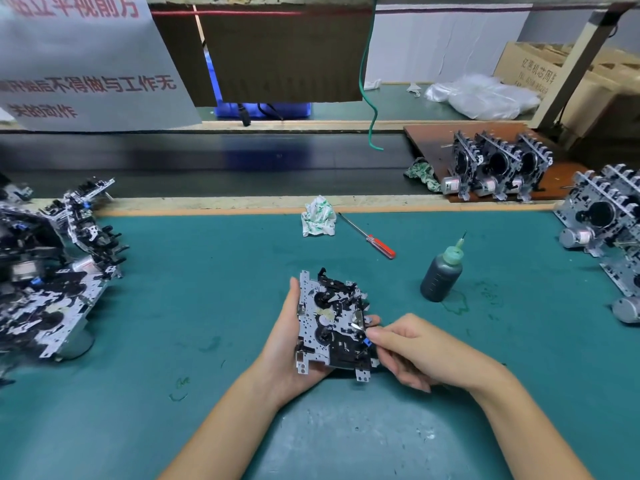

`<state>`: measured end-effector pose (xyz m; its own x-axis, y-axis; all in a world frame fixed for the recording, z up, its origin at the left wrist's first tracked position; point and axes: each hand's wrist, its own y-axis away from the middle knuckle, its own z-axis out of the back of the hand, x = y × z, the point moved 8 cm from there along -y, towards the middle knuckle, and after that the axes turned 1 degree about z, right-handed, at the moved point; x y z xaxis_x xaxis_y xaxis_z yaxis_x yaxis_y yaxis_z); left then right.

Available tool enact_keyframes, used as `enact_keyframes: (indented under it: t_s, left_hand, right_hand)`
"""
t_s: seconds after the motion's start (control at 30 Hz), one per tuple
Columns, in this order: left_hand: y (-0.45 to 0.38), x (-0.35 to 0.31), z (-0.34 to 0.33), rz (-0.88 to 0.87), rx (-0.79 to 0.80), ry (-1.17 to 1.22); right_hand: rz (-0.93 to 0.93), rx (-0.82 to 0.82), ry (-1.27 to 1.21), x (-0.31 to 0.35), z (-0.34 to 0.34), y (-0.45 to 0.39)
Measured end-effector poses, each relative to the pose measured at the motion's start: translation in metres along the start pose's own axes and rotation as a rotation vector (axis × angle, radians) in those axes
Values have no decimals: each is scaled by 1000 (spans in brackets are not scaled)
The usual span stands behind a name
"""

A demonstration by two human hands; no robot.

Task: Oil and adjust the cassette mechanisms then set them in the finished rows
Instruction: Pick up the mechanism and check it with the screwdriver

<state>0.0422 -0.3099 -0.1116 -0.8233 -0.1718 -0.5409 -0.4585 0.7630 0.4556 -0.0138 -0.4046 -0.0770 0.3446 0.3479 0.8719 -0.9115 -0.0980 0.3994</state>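
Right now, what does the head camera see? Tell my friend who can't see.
A person's left hand holds a cassette mechanism over a green mat while the right hand pinches a part on its edge. An oil bottle, a red screwdriver and a crumpled rag lie behind.

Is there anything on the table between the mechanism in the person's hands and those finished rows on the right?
Only the oil bottle stands on the mat between the held mechanism and the finished rows; the screwdriver lies farther back.
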Motion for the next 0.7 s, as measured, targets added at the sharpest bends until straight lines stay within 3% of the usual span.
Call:
enact_keyframes:
  t_s: [0.7]
  left_hand:
    - [-5,1,4,-24,-49,-19]
  right_hand:
    - [-102,150,-23,-7,-1,-3]
